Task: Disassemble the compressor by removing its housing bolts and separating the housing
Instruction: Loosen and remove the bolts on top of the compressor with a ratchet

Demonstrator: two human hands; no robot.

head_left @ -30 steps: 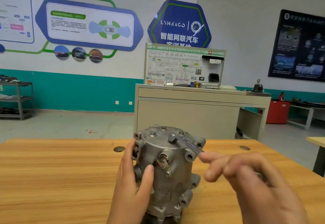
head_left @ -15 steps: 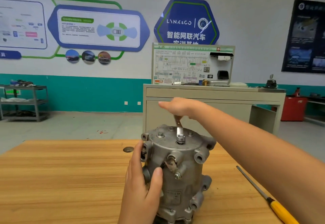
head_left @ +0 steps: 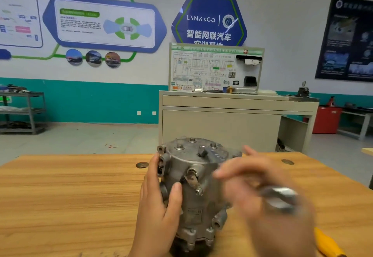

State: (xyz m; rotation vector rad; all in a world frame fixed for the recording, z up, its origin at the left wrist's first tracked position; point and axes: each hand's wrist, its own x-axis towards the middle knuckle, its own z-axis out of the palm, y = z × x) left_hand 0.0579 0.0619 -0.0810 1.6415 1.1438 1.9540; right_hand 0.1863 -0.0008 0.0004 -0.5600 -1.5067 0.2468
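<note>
The wooden table (head_left: 70,196) spreads under both hands. Beyond them stands a beige workbench (head_left: 222,127). Far off to the left hand's side, a grey shelf rack (head_left: 30,113) holds dark items too small to identify. The compressor (head_left: 193,202) stands upright on the table between the hands. The left hand (head_left: 159,212) clasps its left flank, with the thumb pressed on the front and the fingers wrapped behind. The right hand (head_left: 262,206) is just beside the housing's right flank and is motion-blurred, so its grip cannot be made out. A wrench (head_left: 219,155) reaches from a top bolt towards that hand. A yellow-handled screwdriver (head_left: 329,244) lies on the table just right of the right hand. Bolts (head_left: 178,146) sit in the housing's top, above the left hand.
</note>
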